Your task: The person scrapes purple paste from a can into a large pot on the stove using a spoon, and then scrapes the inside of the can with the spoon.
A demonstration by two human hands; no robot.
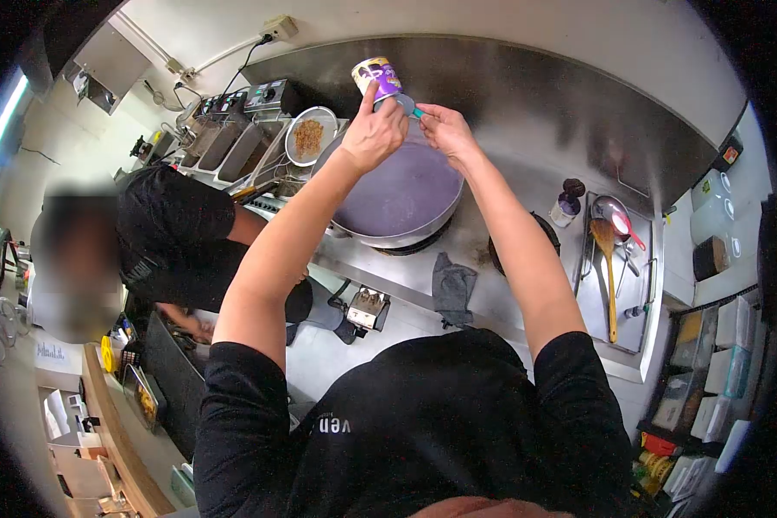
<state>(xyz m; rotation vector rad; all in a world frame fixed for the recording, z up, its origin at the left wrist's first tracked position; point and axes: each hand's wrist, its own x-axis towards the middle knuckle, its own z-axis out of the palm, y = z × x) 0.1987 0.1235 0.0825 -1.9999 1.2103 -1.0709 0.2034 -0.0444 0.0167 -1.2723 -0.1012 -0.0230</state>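
The person's black short-sleeved shirt (423, 423) fills the near middle, both forearms stretching away over a stainless-steel counter (496, 298). On the near left, a co-worker in black (177, 203) leans over, one hand low by a dark panel. Near the counter's close edge lies a crumpled dark grey cloth (453, 289). To its right, a shallow rectangular metal tray (634, 324) bears a wooden-handled brush (607, 259) and a red-handled utensil (628, 229), with a purple-and-white container (565, 210) just beyond the tray's left side.

Past the cloth, a wide round metal pot (440, 223) sits on a dark burner (419, 246), its inside filled with smooth greyish purple.

At the pot's far rim, the left hand (374, 138) grasps a purple-and-cream cylindrical can (386, 82), fingers against its side; the can is held aloft and tilted, its grey round end facing near. Just to the right, the right hand (447, 134) pinches a small teal-green piece (418, 112) close to that end; what it belongs to is hard to tell.

Left of the pot stands a round mesh strainer (326, 121) with brown crumbly food (308, 138). Farthest rises a brushed-steel splashback (527, 104).
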